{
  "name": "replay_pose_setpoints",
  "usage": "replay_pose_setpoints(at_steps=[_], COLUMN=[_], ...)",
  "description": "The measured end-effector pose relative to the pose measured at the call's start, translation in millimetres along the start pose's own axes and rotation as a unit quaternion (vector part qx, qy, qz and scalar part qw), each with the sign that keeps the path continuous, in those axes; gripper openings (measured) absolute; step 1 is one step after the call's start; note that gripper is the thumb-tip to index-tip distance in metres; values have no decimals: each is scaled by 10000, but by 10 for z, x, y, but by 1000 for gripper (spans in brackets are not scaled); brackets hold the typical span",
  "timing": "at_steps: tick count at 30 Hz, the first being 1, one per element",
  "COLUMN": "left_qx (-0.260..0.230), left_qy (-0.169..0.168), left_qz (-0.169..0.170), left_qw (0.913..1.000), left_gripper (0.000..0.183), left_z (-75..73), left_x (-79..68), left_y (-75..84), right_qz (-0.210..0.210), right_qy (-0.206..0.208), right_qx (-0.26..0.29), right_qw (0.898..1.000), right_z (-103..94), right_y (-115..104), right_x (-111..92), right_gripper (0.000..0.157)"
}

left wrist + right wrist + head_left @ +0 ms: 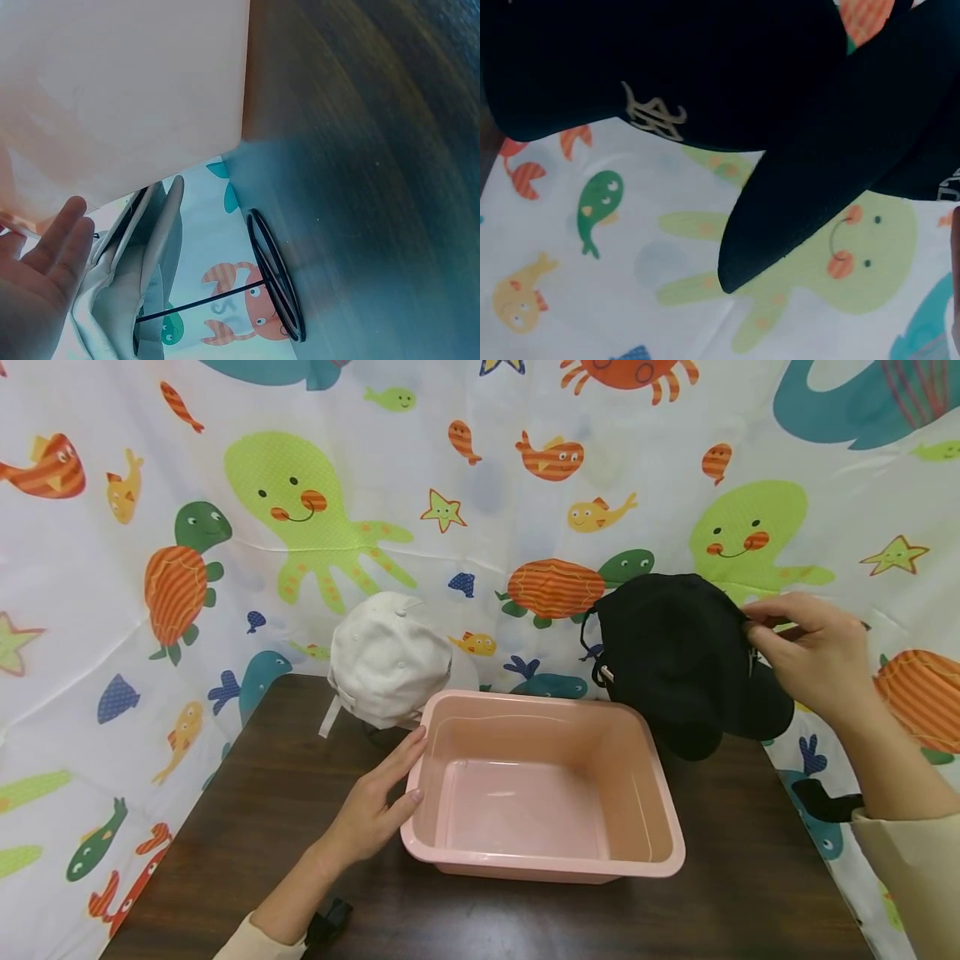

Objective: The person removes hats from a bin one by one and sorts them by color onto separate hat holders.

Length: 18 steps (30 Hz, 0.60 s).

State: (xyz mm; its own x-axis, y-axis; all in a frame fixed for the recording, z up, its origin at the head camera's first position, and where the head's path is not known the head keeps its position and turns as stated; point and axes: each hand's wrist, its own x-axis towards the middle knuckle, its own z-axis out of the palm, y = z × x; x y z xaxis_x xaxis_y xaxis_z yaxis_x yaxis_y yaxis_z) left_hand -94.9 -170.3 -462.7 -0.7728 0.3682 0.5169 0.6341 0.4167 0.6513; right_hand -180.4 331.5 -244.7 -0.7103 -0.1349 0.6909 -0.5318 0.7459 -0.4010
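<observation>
With fingers extended, my left hand (375, 806) touches the left wall and rim of a pink plastic tub (543, 866). In the left wrist view, its fingers (56, 236) lie along the tub's outside. At the right, my right hand (813, 647) pinches a black baseball cap (663, 635) near its front, between thumb and fingers. A second black cap (562, 67) with a light embroidered logo overlaps the held one in the right wrist view. Only its brim (686, 739) shows plainly in the head view, below the held cap. Nothing lies inside the tub.
A white cap (390, 656) sits behind the tub's left corner on a black wire stand, whose ring base (276, 277) rests on the dark wooden table (247, 827). A curtain (480, 527) printed with sea animals hangs close behind the table.
</observation>
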Motion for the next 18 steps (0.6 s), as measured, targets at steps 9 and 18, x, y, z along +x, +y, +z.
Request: replay_pose_setpoints(at_steps=[9, 18], left_qx=[-1, -15], left_qy=[0, 9], left_qz=[-42, -58], left_qw=[10000, 10000], left_gripper=[66, 64], left_z=[-3, 2], left_x=[0, -8], left_y=[8, 17], right_qz=[638, 738], right_qy=[-190, -254], right_qx=[-342, -570], right_qw=[9972, 9953], right_z=[61, 123], right_y=[223, 366], right_x=[-52, -102], right_gripper=[19, 19])
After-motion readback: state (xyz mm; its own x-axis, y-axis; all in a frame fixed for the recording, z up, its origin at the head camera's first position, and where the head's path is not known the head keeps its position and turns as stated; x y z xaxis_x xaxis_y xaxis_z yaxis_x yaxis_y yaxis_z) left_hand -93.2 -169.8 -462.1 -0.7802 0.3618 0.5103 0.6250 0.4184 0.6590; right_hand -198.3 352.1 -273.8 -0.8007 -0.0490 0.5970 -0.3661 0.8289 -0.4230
